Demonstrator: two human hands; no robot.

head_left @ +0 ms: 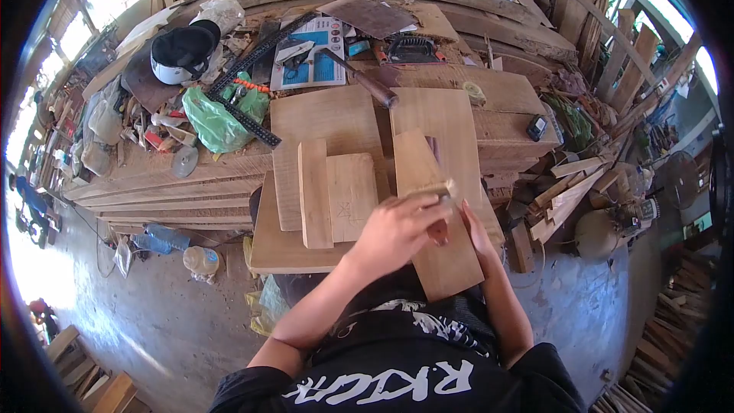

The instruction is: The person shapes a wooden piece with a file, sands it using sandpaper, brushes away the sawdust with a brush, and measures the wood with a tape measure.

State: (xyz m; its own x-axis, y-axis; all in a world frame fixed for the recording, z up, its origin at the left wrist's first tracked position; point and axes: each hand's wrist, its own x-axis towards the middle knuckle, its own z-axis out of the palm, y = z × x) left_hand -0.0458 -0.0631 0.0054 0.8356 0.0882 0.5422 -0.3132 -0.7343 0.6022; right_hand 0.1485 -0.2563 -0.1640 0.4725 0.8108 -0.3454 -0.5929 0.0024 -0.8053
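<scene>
My left hand (401,231) is closed round what looks like a flat paintbrush (437,234), its pale bristle end pointing up and right over the wooden board (451,266). That board is long and narrow and lies tilted in front of my lap. Along its right edge, my right hand (477,234) grips the board with the fingers partly hidden behind it. Beneath its far end is another flat board (436,113). To the left, a marked wooden block (352,195) and a narrow upright-edged piece (313,195) rest on a wider panel (325,118).
A wooden-handled tool (375,90) lies beyond the boards. Farther back are a black ruler (243,116), a green plastic bag (218,118), a white-and-black cap (180,53) and a printed sheet (329,73). A small black device (537,128) sits on the timber at right.
</scene>
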